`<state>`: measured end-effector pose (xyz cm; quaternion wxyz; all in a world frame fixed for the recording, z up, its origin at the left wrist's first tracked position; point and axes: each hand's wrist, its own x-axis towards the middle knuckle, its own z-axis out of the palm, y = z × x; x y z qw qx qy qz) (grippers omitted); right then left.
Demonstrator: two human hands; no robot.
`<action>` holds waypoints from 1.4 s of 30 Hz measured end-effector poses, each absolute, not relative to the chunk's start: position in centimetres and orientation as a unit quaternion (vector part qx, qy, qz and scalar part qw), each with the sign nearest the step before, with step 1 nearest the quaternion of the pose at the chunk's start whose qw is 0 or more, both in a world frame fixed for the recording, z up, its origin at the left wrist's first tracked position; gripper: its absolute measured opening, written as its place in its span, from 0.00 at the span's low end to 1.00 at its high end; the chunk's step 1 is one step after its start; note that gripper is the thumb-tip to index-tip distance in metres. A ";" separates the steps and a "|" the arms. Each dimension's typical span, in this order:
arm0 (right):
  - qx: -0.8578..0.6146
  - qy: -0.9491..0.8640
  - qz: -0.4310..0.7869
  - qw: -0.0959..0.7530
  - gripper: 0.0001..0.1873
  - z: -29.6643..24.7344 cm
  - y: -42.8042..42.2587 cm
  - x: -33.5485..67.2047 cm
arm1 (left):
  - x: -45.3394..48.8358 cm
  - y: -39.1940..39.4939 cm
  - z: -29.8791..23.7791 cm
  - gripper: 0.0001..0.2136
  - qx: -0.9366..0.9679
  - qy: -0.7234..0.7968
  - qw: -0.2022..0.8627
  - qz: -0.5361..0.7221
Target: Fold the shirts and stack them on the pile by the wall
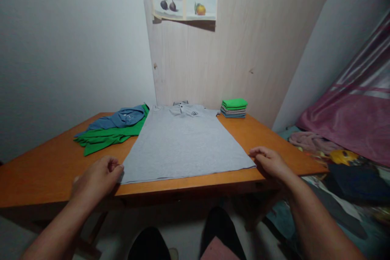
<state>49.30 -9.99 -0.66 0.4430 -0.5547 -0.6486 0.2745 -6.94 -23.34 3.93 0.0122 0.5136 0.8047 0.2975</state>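
Observation:
A light grey polo shirt (183, 142) lies spread flat on the wooden table (45, 162), collar toward the wall. My left hand (97, 176) pinches the shirt's bottom left corner with curled fingers. At the bottom right corner my right hand (269, 160) grips the hem, fingers closed on the cloth.
A blue shirt (122, 118) and a green shirt (106, 136) lie crumpled at the table's left. A stack of folded clothes (234, 108) with a green one on top sits at the back right. A bed with a purple cover (350, 126) and scattered clothing stands at the right.

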 end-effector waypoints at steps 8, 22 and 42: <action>-0.490 -0.779 0.151 0.363 0.09 1.6 -10.2 43.3 | -0.7 -21.2 3.7 0.13 0.701 0.671 -0.048 0.237; -0.415 -0.868 0.139 0.234 0.09 2.2 -12.2 43.6 | -1.8 -23.2 3.5 0.11 0.773 0.580 0.110 0.234; -0.396 -0.855 0.240 0.235 0.15 5.5 -16.7 45.5 | -0.8 -27.8 7.9 0.15 0.775 0.565 0.187 0.214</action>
